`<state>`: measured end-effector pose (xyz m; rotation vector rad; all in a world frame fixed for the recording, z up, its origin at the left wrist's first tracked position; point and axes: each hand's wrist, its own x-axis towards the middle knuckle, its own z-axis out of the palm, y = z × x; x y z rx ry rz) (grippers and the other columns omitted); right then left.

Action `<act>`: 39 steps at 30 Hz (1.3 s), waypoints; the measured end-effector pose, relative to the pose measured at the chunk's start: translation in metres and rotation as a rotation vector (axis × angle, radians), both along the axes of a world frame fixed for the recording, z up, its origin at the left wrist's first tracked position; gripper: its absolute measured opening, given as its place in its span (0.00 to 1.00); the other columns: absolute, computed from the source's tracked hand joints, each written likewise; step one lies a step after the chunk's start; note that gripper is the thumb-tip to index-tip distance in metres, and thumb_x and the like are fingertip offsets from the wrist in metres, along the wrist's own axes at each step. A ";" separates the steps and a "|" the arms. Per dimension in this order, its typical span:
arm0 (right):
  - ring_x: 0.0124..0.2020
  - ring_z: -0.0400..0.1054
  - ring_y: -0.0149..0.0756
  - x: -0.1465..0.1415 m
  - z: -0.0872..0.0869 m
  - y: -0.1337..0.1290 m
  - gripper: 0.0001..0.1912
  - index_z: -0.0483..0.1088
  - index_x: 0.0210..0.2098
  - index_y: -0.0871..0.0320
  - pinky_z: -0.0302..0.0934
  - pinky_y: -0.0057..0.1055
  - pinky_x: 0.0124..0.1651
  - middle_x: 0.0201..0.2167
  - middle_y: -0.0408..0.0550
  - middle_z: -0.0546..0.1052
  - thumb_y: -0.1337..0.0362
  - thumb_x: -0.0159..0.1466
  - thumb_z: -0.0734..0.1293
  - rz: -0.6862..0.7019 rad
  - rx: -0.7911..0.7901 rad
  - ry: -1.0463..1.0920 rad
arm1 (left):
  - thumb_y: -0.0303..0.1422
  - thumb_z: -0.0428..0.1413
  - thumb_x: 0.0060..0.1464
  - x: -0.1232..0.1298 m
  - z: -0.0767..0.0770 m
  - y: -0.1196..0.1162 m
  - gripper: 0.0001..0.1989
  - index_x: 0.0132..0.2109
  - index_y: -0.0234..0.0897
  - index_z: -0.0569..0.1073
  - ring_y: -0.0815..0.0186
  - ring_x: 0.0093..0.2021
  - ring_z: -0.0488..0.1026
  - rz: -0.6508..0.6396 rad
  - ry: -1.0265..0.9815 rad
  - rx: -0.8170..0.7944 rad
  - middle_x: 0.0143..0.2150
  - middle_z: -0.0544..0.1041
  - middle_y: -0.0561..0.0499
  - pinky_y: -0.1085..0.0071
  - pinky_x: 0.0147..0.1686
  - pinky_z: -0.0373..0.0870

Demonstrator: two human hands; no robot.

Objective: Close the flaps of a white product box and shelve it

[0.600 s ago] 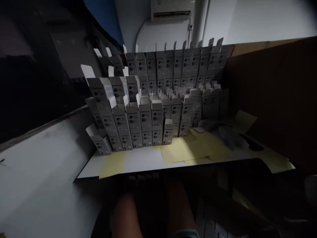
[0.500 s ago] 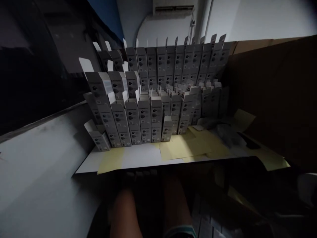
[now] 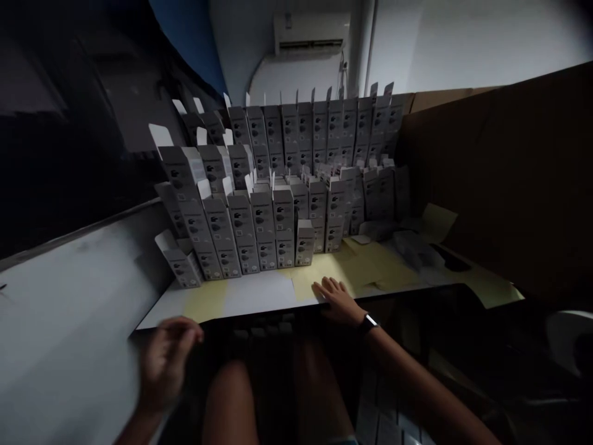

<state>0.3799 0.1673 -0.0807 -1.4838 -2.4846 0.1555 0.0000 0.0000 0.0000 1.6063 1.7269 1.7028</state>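
White tabletop [image 3: 259, 293]: yellow sheet [image 3: 340, 266] under right grip [image 3: 340, 301], boxes [image 3: 262, 213] beyond.

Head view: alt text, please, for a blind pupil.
A person's right hand is at the front edge of a table, over yellow paper; the left hand, blurred, half-curled, is near its left corner. Behind stand rows of boxes, many with raised flaps.
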 end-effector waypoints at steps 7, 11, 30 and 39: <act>0.38 0.68 0.39 0.001 0.029 -0.043 0.19 0.77 0.43 0.60 0.59 0.35 0.46 0.38 0.54 0.77 0.60 0.72 0.56 0.018 0.079 0.441 | 0.41 0.56 0.57 0.034 -0.086 0.018 0.13 0.43 0.36 0.72 0.66 0.42 0.75 -0.320 0.142 -0.208 0.41 0.76 0.47 0.72 0.43 0.71; 0.25 0.60 0.31 -0.022 0.056 -0.081 0.25 0.74 0.31 0.62 0.52 0.27 0.27 0.25 0.48 0.72 0.45 0.65 0.64 -0.043 -0.161 1.047 | 0.48 0.60 0.53 0.052 -0.059 0.030 0.37 0.66 0.45 0.57 0.59 0.66 0.62 -0.454 -0.123 -0.080 0.68 0.61 0.44 0.69 0.58 0.67; 0.23 0.69 0.30 -0.093 -0.038 -0.194 0.24 0.76 0.32 0.64 0.60 0.24 0.25 0.27 0.50 0.77 0.46 0.56 0.74 -0.129 -1.253 1.201 | 0.43 0.63 0.51 0.059 -0.110 -0.047 0.28 0.56 0.34 0.71 0.64 0.45 0.78 -0.159 -0.760 -0.322 0.50 0.78 0.44 0.76 0.41 0.74; 0.33 0.74 0.39 -0.093 -0.041 -0.228 0.24 0.77 0.45 0.59 0.67 0.31 0.34 0.36 0.53 0.79 0.47 0.58 0.73 -0.226 -1.031 1.307 | 0.45 0.63 0.51 0.066 -0.133 -0.077 0.24 0.49 0.32 0.73 0.69 0.27 0.74 -0.453 -0.776 -0.662 0.33 0.79 0.46 0.74 0.28 0.70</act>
